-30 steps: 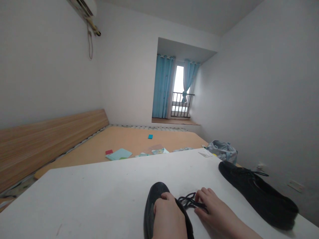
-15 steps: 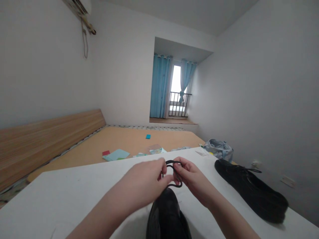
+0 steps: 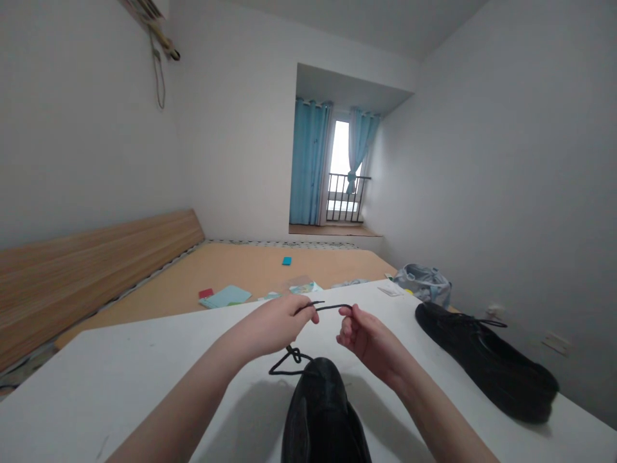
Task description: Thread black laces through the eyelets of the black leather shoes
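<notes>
A black shoe [image 3: 321, 411] lies on the white table [image 3: 144, 360] just in front of me, toe pointing away. Above its toe my left hand [image 3: 274, 325] and my right hand [image 3: 364, 337] both pinch a black shoelace [image 3: 330, 307], stretched between them. A knotted loop of the same lace hangs below my left hand, near the shoe's toe. A second black shoe [image 3: 484, 360] rests on the table to the right, its lace trailing.
Beyond the table lies a bare wooden bed base [image 3: 250, 270] with a wooden headboard [image 3: 87, 263] on the left, strewn with coloured papers [image 3: 226, 296]. A light blue bag [image 3: 424, 283] sits past the table's far right corner. Blue curtains [image 3: 308, 170] frame a balcony door.
Both hands rose from the near shoe with the lace. The loop held half a second ago has been pulled out into a taut length between the hands.
</notes>
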Available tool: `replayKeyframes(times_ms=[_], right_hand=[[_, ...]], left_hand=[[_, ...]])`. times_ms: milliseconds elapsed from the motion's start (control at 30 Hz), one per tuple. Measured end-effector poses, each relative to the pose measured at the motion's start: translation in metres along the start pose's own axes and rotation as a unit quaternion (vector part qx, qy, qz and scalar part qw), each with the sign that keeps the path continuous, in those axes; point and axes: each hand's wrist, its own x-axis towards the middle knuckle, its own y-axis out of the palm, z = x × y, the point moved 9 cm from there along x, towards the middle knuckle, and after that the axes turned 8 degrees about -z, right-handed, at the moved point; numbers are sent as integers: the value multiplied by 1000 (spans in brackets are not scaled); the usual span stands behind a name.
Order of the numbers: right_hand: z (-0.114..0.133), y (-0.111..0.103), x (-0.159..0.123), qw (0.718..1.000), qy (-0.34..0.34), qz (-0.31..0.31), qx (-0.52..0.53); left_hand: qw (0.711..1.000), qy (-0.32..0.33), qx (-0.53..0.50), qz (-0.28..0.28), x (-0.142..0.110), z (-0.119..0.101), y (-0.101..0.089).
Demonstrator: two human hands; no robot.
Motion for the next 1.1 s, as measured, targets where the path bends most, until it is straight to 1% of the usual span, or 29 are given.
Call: replayKeyframes(times_ms=[67,100,133,167,200,233,267,300,333,400,433,500,533,567,600,667,767,800,867,900,933,1000,1033,1100], right_hand=[[0,-8,3,1000,5,-23,6],[1,-12,4,999,4,-37,8],[2,-19,6,998,-3,-57,10],[5,-29,8,996,-14,-84,15],[9,-41,11,992,-31,-119,20],[15,-55,12,986,-52,-159,25],[21,-71,13,976,-75,-201,28],[29,-87,13,965,-100,-242,28],[37,-101,12,951,-127,-281,22],[55,-126,7,918,-185,-352,0],[63,-135,3,899,-214,-381,-16],[77,-144,-4,871,-259,-415,-53],[81,-144,-5,864,-270,-419,-74],[83,-143,-6,861,-275,-417,-96],[84,-141,-5,861,-275,-412,-121],[83,-135,-4,859,-270,-401,-169],[79,-121,-1,860,-265,-370,-229],[77,-116,0,863,-261,-355,-248],[76,-109,2,862,-246,-334,-293],[76,-108,2,855,-236,-334,-320],[78,-110,2,843,-227,-339,-351],[84,-116,-1,807,-207,-359,-421],[87,-122,-2,785,-194,-370,-458],[91,-135,-4,739,-157,-387,-529]], left_hand=[[998,-22,-64,1,4,4,1],[993,-33,-110,-13,6,6,0],[985,-42,-165,-41,10,7,-5],[968,-49,-230,-82,13,10,-12],[939,-57,-313,-132,16,15,-20],[895,-67,-400,-187,18,23,-30],[842,-75,-480,-236,19,33,-38],[776,-88,-558,-280,19,47,-45],[735,-98,-593,-314,18,59,-51],[694,-119,-604,-373,15,86,-63],[676,-132,-604,-400,13,100,-69],[651,-150,-597,-444,8,123,-80],[647,-157,-592,-455,6,130,-84],[649,-163,-587,-456,6,135,-86],[657,-168,-581,-450,7,137,-87],[689,-173,-568,-415,12,131,-83],[753,-161,-534,-349,22,107,-68],[771,-152,-520,-336,25,99,-64],[797,-137,-489,-328,28,89,-58],[803,-133,-474,-335,28,88,-58],[805,-132,-459,-351,27,90,-61],[792,-143,-428,-412,18,103,-74],[777,-154,-410,-452,11,113,-83],[738,-179,-368,-537,-8,134,-105]])
